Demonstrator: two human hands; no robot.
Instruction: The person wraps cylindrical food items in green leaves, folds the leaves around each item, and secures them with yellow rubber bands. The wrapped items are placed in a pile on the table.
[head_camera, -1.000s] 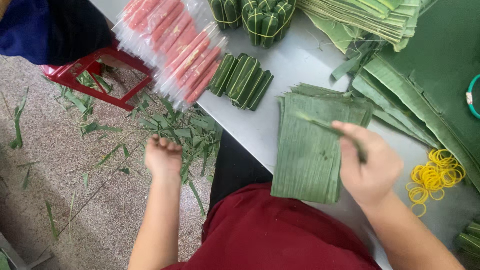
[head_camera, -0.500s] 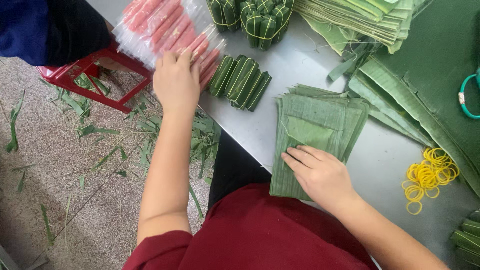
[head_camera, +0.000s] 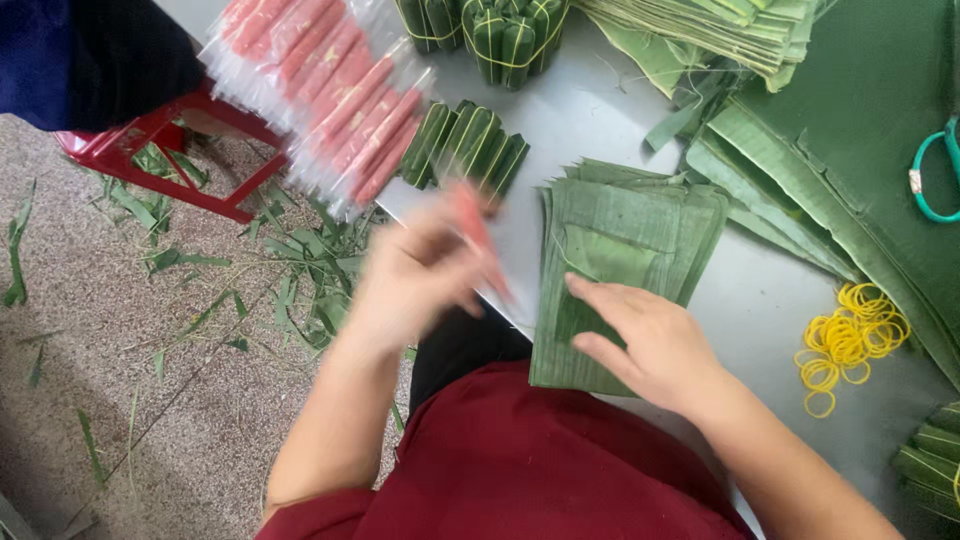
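Left hand (head_camera: 415, 275), centre of frame, closed on pink stick (head_camera: 478, 235); right hand (head_camera: 645, 340), lower right, open flat on leaf stack (head_camera: 620, 255).

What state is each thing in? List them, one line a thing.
left hand: blurred, gripping a pink stick
right hand: flat on the leaf stack
pink sticks: wrapped, piled at the table edge
leaf-wrapped rolls: wrapped, lying side by side
yellow rubber bands: loose heap
scissors: lying on the large leaves

Pink sausage (head_camera: 478, 238), green leaves (head_camera: 620, 250)
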